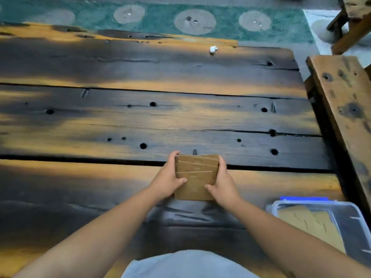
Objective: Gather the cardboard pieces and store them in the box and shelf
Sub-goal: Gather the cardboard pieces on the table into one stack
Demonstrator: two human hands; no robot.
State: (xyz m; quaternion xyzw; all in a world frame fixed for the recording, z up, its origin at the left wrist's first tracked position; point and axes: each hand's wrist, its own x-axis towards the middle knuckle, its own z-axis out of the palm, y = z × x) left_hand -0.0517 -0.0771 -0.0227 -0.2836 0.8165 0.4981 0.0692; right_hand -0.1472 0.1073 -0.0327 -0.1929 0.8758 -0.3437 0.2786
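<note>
I see left hand [169,179] and right hand [221,182] clamping the fanned stack of brown cardboard rectangles [195,176] on the dark plank table [100,117], likely squaring edges for the clear plastic box [341,213] near right.

Both hands, left [167,180] and right [222,182], clamp a fanned cardboard stack [195,175] on the dark wood worktop [120,117]. Clear box [341,213] at right holds more cardboard. White scrap [213,49] far off.

wide bare tabletop [140,117] ahead, small white scrap [213,49] far off, plastic box [321,205] near right, bench [341,93] perhaps blocking beyond
</note>
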